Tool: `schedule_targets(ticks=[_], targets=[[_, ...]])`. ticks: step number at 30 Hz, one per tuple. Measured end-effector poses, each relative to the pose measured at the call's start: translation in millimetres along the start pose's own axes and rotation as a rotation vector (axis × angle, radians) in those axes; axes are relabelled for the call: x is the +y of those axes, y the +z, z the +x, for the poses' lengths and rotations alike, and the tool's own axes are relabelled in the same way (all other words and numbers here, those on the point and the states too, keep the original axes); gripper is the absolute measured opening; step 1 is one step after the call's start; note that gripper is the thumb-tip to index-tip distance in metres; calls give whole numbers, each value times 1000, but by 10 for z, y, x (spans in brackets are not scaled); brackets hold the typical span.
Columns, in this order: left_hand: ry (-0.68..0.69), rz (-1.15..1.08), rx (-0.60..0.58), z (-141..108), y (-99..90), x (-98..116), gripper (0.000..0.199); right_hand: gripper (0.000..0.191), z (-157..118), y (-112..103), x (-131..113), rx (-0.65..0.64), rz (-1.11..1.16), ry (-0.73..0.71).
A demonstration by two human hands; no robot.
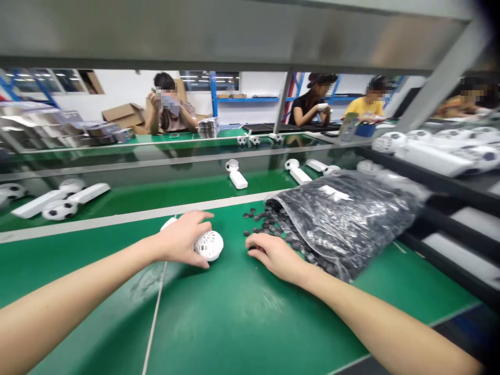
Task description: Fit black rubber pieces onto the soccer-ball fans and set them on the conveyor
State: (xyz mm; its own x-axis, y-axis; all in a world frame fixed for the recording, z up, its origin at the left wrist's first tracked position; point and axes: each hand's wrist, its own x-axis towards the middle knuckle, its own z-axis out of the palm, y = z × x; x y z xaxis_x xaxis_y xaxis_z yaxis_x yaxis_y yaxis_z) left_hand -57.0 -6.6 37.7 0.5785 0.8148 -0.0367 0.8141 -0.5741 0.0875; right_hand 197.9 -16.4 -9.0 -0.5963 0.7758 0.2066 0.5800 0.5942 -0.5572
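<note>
Hands: how are they seen from the head view?

— Left hand (180,238) is curled around a white lattice ball (209,246), and the ball is gripped against the palm and fingers. A curved white piece (167,224) is seen just beyond the fingers. Right hand (275,256) is loosely cupped and laid on a green mat (234,323), among black pellets (261,225). Whether a pellet is held cannot be told.

Where is the ball placed?

— It is held between the hands, left of the pellets. Whether it touches the mat cannot be told.

And the pellets?

— They are spilled across the mat from the mouth of a clear plastic bag (344,219), which is laid to the right, packed with more of them.

What is seen farther off?

— Beyond a pale strip (128,219), white bars (37,204) and soccer balls (60,210) are set on a second green surface, at left. White items (433,156) are stacked on a dark shelf (449,195) at right. Far off, co-workers (170,104) are seated at a bench, and cardboard boxes (123,114) are stood behind them.
</note>
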Motion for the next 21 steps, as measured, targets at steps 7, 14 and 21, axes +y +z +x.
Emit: schedule_targets(ticks=[7, 14, 21], targets=[[-295, -112, 43, 290, 320, 214, 58, 15, 199, -89, -110, 150, 88, -56], [-338, -209, 39, 270, 340, 364, 77, 10, 247, 0, 46, 293, 87, -90], [-270, -323, 33, 203, 398, 486, 79, 16, 102, 26, -65, 239, 161, -256]])
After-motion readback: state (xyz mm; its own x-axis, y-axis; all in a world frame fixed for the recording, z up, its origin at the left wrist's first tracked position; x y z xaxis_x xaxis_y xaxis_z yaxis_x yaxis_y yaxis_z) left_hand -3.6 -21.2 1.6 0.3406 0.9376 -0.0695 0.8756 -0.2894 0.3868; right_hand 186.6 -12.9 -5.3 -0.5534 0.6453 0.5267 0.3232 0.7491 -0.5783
